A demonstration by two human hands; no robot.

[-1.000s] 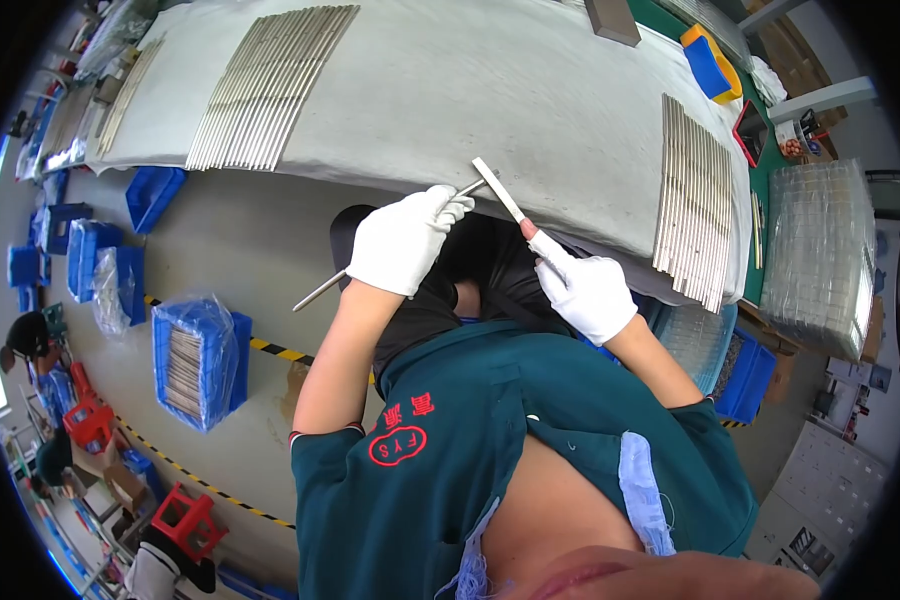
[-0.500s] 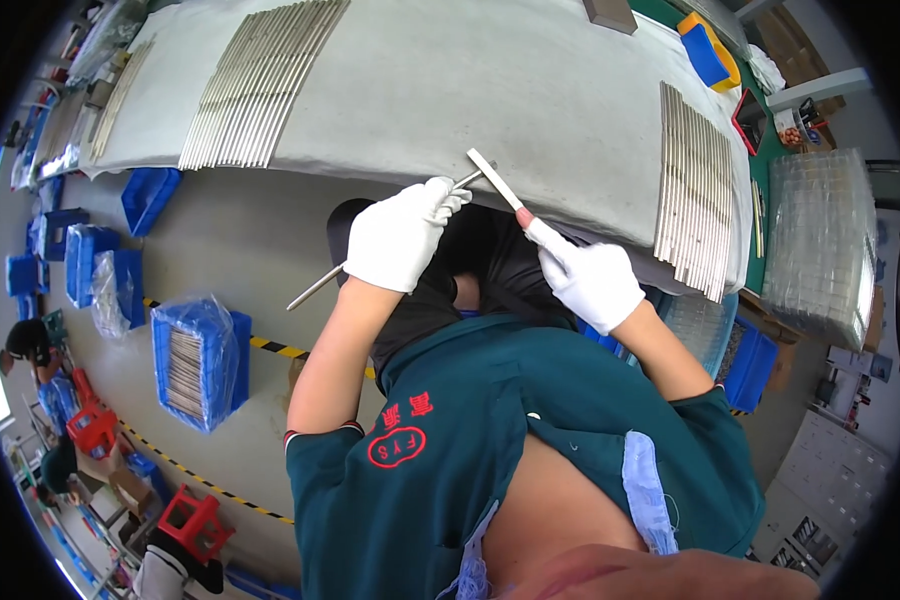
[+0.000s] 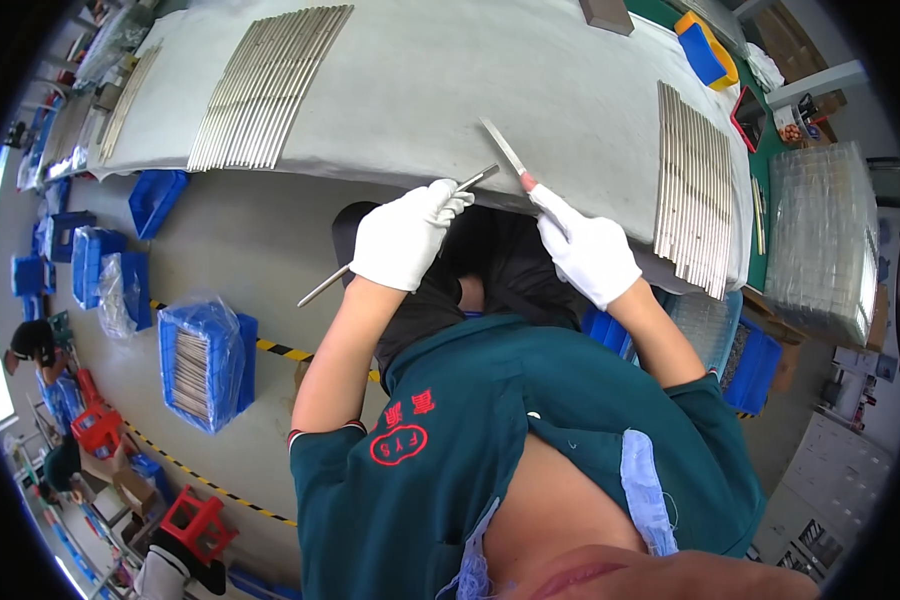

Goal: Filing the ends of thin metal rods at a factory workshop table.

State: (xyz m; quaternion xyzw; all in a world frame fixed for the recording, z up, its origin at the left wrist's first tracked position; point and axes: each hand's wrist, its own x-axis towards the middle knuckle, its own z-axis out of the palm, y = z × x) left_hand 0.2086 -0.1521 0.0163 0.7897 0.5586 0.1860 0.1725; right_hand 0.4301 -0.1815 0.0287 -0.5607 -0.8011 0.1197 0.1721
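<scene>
My left hand (image 3: 402, 238), in a white glove, is closed around a thin metal rod (image 3: 323, 285). The rod slants up to the right, its upper end coming out past my fingers near the table's front edge. In my gloved right hand (image 3: 592, 255) is a narrow, flat, pale grey stick (image 3: 502, 145), file-like in shape; I cannot tell its material. A bare fingertip presses along the lower end of this stick. Its far end points up over the grey cloth-covered table (image 3: 420, 100), apart from the rod's tip.
Metal rods lie in rows at the left (image 3: 270, 90) and right (image 3: 692, 190) of the table. A dark block (image 3: 607, 15) and a yellow-and-blue bin (image 3: 708, 52) stand at the back right. Blue crates (image 3: 205, 365) sit on the floor at left, with people beyond.
The flat stick has moved up and away from the rod, which it crossed near the tip before. It has turned from its broad face toward its edge. My left hand barely shifted.
</scene>
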